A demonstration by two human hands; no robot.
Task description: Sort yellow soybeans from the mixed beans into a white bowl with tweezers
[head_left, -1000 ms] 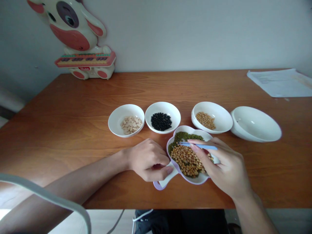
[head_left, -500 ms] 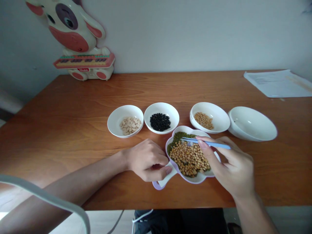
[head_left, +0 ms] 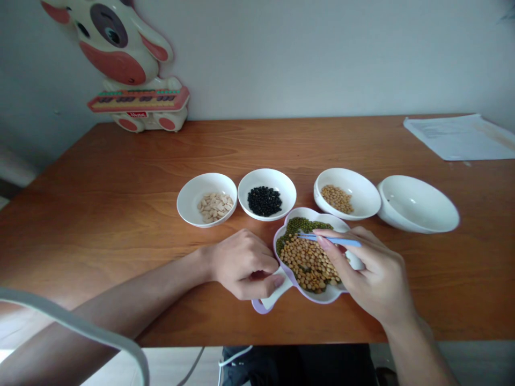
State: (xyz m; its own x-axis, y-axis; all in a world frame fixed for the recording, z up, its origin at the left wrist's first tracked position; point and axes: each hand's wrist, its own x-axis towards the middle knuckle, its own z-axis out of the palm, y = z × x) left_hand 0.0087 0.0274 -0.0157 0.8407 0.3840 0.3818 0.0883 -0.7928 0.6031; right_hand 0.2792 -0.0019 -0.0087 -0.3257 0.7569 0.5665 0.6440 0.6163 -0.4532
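Note:
My left hand [head_left: 247,265] is closed on the handle of a flower-shaped plate [head_left: 277,292], white with a purple rim. In the plate lie yellow soybeans [head_left: 308,262], with green mung beans [head_left: 308,224] mostly along the far and left side. Blue tweezers [head_left: 338,240] are pinched in my right hand [head_left: 370,268] over the plate. Their tips are at the border between the soybeans and the mung beans; I cannot tell whether a bean sits between them. My right hand covers part of the plate's right side.
Behind the plate stand white bowls: one with pale flat seeds [head_left: 215,207], one with black beans [head_left: 264,201], one with soybeans [head_left: 337,198], and a rightmost bowl [head_left: 418,203] with a dark speck. A cow toy piano [head_left: 139,102] and papers [head_left: 462,136] are farther back.
My right hand and the tweezers have shifted left and slightly down over the plate, showing more mung beans at the far side. My left hand stays on the handle.

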